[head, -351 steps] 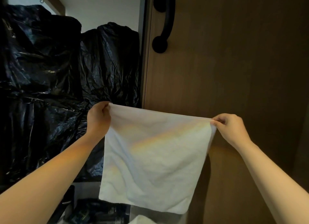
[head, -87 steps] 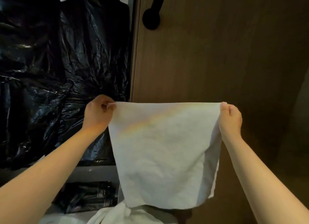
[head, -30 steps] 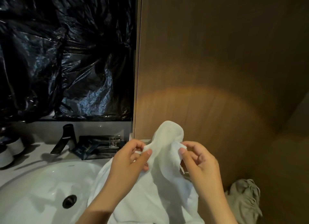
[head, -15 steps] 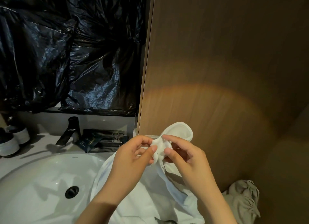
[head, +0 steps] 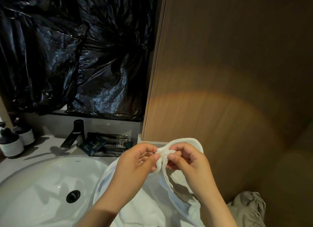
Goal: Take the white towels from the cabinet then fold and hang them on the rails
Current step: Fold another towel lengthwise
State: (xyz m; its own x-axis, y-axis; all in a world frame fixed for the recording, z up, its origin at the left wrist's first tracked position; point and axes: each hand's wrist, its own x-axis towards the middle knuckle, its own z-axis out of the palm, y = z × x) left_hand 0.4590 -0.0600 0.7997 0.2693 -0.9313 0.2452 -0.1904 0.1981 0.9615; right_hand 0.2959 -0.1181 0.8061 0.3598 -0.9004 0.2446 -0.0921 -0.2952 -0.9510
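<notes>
**Grip state.** My left grip [head: 135,160] and my right grip [head: 189,160] are both clamped on the white towel [head: 149,208]. In each grip, thumb and fingertips pinch the same bunched section of the towel's edge. The two pinch points lie just beside each other.

**Towel position.** The pinched section is held in front of the lower edge of the wooden panel [head: 228,74]. A short loop of towel edge stands up above the pinch. The rest of the towel hangs down between my forearms and hides the right side of the sink basin [head: 42,184]. I cannot tell whether it rests on the basin rim.

**Surroundings.**
- The basin is white, with a dark drain [head: 73,196].
- A black faucet [head: 74,133] stands behind the basin on the grey worktop [head: 42,148].
- Dark flat packets [head: 105,144] lie just to the right of the faucet.
- Two dark bottles [head: 11,144] with white bands stand at the left edge.
- Black plastic sheeting [head: 76,57] covers the area above the worktop.
- A crumpled grey cloth [head: 247,208] lies at lower right, near the panel.
</notes>
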